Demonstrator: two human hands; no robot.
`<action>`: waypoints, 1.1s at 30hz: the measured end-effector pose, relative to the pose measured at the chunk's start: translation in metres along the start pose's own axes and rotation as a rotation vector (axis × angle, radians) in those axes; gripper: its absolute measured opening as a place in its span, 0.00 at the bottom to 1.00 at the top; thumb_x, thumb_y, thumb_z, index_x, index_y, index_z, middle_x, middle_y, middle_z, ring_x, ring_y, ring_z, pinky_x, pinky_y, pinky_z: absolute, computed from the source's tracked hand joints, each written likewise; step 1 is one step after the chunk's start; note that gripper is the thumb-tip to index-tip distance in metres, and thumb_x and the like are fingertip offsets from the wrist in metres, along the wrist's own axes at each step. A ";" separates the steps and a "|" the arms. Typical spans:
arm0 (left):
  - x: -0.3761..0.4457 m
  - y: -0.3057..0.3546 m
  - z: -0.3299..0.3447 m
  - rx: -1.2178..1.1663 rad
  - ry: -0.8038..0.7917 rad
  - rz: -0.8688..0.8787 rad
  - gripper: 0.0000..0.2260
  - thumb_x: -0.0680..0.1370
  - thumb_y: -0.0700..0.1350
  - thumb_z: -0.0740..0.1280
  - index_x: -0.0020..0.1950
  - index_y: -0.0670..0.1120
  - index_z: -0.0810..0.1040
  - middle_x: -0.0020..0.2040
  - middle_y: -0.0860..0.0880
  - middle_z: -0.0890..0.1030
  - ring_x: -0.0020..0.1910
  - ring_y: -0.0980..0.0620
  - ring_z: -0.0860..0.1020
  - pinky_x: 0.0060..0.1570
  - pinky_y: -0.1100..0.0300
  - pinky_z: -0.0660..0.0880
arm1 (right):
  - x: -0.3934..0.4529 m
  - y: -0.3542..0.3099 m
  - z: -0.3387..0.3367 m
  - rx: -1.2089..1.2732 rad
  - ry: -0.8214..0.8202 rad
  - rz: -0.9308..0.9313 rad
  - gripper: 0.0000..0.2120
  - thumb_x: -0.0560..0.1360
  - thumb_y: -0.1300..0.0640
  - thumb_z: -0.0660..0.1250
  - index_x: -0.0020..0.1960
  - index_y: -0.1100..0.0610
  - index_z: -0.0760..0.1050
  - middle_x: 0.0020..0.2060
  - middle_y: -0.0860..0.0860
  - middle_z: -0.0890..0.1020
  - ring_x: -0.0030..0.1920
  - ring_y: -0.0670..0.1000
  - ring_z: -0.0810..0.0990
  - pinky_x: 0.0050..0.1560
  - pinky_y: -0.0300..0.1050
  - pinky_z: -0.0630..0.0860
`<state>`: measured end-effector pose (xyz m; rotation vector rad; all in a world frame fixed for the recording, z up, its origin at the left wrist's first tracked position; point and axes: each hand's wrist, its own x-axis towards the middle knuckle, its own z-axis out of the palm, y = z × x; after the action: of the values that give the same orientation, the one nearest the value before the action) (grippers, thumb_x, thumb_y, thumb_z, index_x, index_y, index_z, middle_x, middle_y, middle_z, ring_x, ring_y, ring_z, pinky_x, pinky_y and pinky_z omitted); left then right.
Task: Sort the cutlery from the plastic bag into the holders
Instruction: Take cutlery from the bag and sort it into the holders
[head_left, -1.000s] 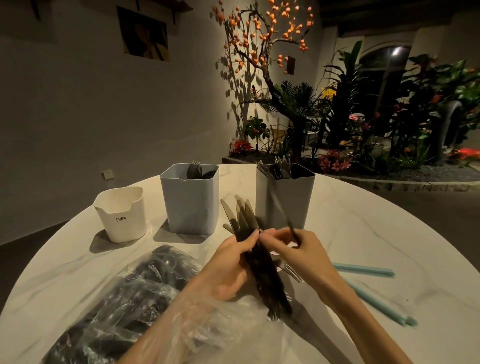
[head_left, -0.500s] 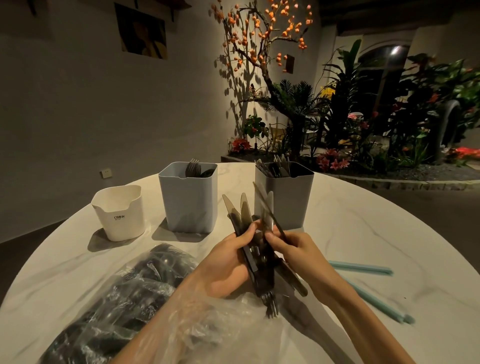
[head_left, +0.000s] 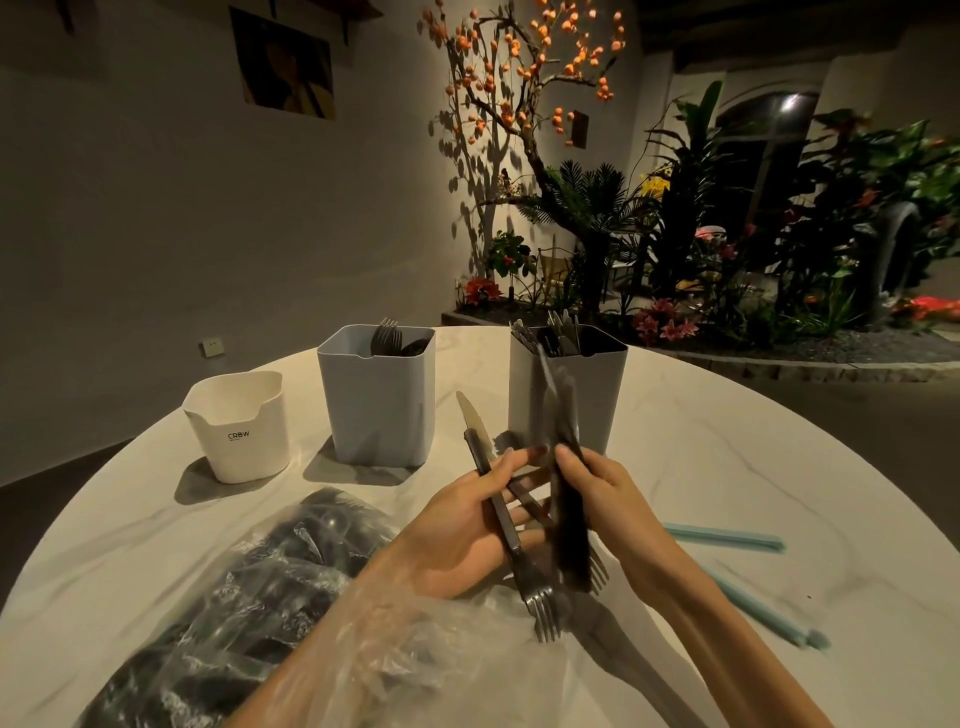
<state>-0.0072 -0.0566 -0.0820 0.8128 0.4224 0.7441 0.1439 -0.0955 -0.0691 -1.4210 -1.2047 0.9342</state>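
knife (head_left: 474, 427) + fork (head_left: 537, 597) — dark-handled, crossing left palm | knife bundle (head_left: 566, 499) — blurred, upright | bag (head_left: 249, 613) — clear, table-left

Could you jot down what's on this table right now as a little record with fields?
left hand: open, a knife and forks lying across it
right hand: grips a blurred bundle of cutlery
white holder: contents not visible
middle holder: forks
right holder: cutlery, type unclear
bag: cutlery left inside
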 end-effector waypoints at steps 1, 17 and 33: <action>0.000 0.000 0.000 0.001 0.014 -0.008 0.19 0.84 0.49 0.57 0.71 0.41 0.75 0.68 0.39 0.79 0.66 0.37 0.78 0.70 0.37 0.68 | 0.001 0.001 -0.001 0.001 0.019 0.008 0.18 0.84 0.44 0.55 0.61 0.54 0.76 0.50 0.50 0.81 0.51 0.49 0.81 0.49 0.39 0.75; -0.004 -0.003 0.002 0.159 -0.045 -0.081 0.21 0.79 0.34 0.52 0.67 0.41 0.77 0.61 0.33 0.80 0.57 0.37 0.81 0.63 0.34 0.74 | -0.013 -0.009 0.012 -0.013 -0.099 0.005 0.16 0.78 0.40 0.65 0.50 0.52 0.81 0.32 0.43 0.83 0.36 0.42 0.84 0.35 0.35 0.78; -0.009 -0.003 0.008 0.425 -0.039 -0.096 0.20 0.79 0.35 0.57 0.70 0.43 0.72 0.55 0.37 0.82 0.52 0.40 0.82 0.52 0.47 0.82 | -0.011 -0.008 -0.002 -0.071 -0.213 0.106 0.15 0.78 0.44 0.69 0.40 0.53 0.78 0.23 0.46 0.71 0.23 0.43 0.70 0.26 0.35 0.67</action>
<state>-0.0070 -0.0682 -0.0782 1.1942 0.5912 0.5543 0.1418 -0.1067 -0.0613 -1.4820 -1.3405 1.1489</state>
